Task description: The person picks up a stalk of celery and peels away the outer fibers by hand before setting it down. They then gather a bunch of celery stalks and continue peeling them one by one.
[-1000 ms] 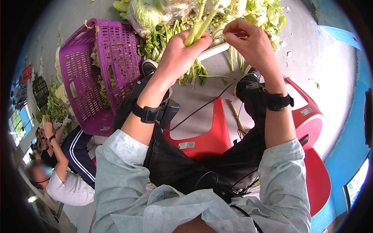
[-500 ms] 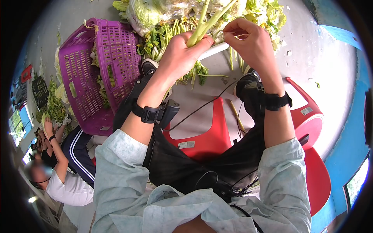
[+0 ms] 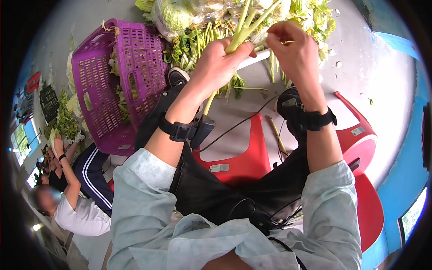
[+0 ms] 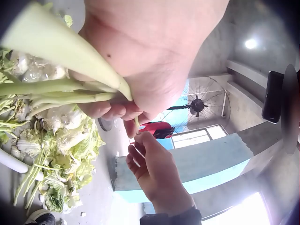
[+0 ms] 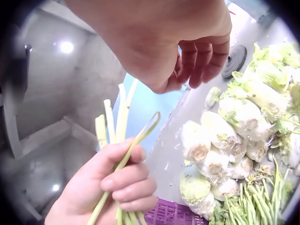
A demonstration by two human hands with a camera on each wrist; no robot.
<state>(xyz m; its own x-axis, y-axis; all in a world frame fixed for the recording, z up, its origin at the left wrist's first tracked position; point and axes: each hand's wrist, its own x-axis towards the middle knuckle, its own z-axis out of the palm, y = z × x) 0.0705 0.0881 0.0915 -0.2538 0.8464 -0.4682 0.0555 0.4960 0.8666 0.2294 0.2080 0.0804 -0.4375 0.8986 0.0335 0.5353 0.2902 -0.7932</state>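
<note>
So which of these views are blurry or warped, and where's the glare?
Head view: fisheye with a dark round border, bending the purple basket. Left wrist view: the left hand and stalks fill the frame, soft; glare from a window at bottom right. Right wrist view: the right hand is blurred; lamp glare at upper left.

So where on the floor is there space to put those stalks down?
The bare grey floor right of the cabbage pile, above the red stool, looks free. Between the purple basket and the pile it is crowded with green scraps.
</note>
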